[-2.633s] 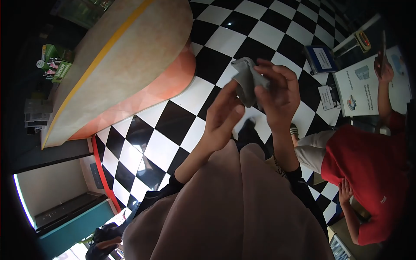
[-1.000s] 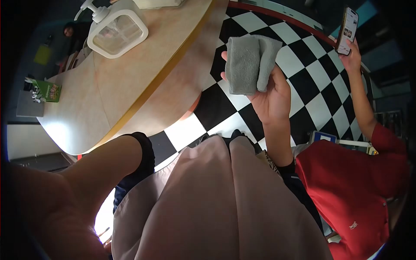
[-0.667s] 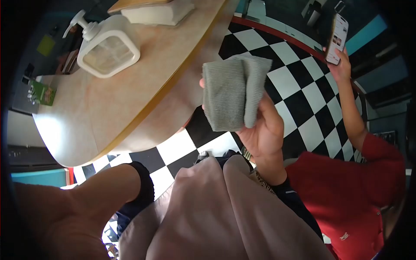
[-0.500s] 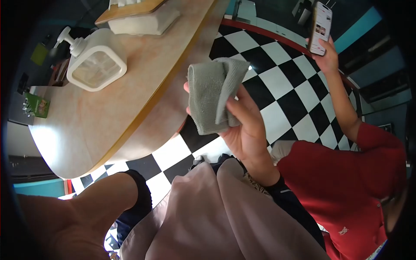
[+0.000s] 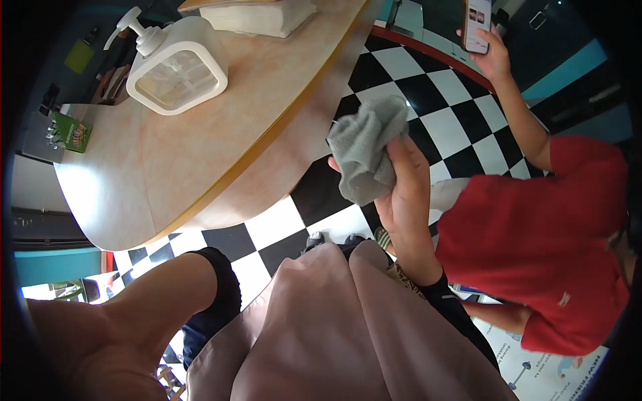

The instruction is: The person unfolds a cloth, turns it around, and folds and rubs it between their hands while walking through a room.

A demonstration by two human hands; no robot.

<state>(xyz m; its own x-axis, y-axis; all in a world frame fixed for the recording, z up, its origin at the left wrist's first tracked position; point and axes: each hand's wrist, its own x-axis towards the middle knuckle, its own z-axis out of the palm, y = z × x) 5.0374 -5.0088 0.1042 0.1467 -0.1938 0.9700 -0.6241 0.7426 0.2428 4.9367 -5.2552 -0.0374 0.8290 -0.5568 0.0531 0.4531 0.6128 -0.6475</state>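
Observation:
My right hand [image 5: 403, 180] is closed around a crumpled grey cloth [image 5: 366, 150], thumb pressed on its right side. The cloth is above the floor, just right of the counter's edge. My left arm is raised at the lower left, very near the camera. Only the wrist and heel of my left hand [image 5: 77, 347] show; its fingers are out of view. A white pump bottle [image 5: 179, 75] with a clear front stands on the pale curved counter [image 5: 200, 147].
White tissues [image 5: 257, 18] lie at the counter's back, a green box [image 5: 72, 132] at its left end. Black and white tiles [image 5: 451, 127] cover the floor. At the right, a person in a red shirt [image 5: 528, 227] holds a phone [image 5: 477, 27]. A printed board [image 5: 535, 367] shows below.
Both hands were at the cloth earliest; my left has since gone to the lower left, near the camera. The cloth, neatly folded half a second ago, is now bunched up. The counter came into fuller view.

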